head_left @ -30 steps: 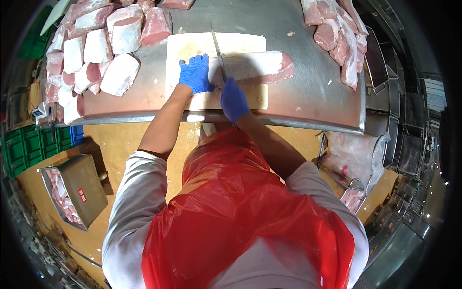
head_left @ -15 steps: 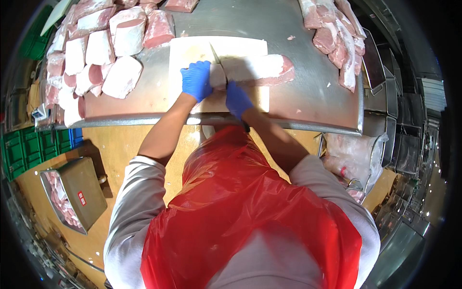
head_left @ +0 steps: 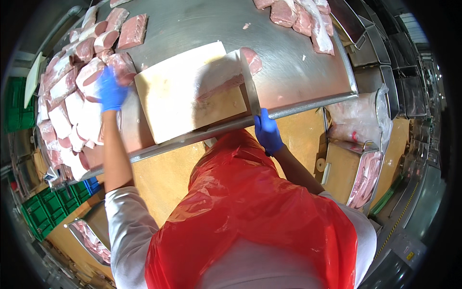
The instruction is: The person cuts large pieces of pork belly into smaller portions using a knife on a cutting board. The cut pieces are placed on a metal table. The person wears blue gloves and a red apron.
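My left hand [head_left: 113,90], in a blue glove, is over the pile of cut pork pieces [head_left: 61,120] at the left of the steel table. Motion smears its fingers, so I cannot tell whether a piece is in them. In my blue-gloved right hand [head_left: 268,132], at the table's near edge, is a knife [head_left: 252,94], its broad blade pointing away from me. The blade passes in front of a long pork loin [head_left: 219,82], which lies across the white cutting board [head_left: 166,108] with its right end past the board.
More pork strips [head_left: 301,21] lie at the far right of the steel table [head_left: 192,24]. Below on the right stand a meat-filled bin [head_left: 365,180] and a clear plastic bag [head_left: 353,115]. Green crates [head_left: 48,207] and another meat bin [head_left: 90,243] are at the lower left.
My left hand has left the loin and moved left to the pile. My right hand has drawn the knife back and right, off the cut. The whole view has turned.
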A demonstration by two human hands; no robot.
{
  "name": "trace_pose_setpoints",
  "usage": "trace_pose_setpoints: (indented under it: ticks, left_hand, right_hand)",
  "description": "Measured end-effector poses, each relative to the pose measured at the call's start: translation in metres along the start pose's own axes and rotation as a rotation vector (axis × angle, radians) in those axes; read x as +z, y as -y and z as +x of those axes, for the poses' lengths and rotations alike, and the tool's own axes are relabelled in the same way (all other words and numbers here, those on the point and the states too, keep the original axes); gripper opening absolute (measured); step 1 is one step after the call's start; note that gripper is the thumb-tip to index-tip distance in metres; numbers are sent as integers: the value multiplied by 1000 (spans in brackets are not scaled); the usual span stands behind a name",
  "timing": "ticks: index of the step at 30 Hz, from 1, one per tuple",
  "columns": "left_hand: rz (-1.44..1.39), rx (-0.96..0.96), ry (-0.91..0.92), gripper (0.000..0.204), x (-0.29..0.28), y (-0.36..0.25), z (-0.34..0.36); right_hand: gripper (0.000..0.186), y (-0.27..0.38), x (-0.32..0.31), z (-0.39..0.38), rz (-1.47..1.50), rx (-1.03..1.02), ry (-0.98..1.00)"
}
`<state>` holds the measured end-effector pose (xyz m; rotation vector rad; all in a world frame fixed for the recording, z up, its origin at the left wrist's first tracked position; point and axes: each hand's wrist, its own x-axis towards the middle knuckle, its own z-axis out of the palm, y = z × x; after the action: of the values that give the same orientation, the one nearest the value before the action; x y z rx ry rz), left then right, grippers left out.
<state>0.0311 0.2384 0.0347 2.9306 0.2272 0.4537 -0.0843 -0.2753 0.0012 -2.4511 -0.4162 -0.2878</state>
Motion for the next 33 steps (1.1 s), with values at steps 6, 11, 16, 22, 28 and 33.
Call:
trace_pose_setpoints:
  ticks: [6, 11, 16, 22, 28, 33]
  left_hand:
    - [-20, 319, 511, 117, 63, -278, -23]
    - [-108, 350, 586, 100, 79, -296, 20]
    - [-64, 357, 563, 80, 30, -257, 29]
    - [182, 133, 544, 118, 34, -188, -86]
    - [-65, -130, 501, 102, 12, -98, -116]
    - [-369, -393, 397, 94, -15, -7, -147]
  right_hand:
    - [14, -15, 11, 17, 72, 161, -20]
    - [12, -43, 2, 20, 98, 186, -34]
    - [12, -65, -18, 12, -255, -67, -97]
    - [12, -61, -27, 1, 130, 300, 201]
    - [14, -40, -3, 11, 102, 110, 256]
    - [18, -19, 22, 21, 22, -139, 284]
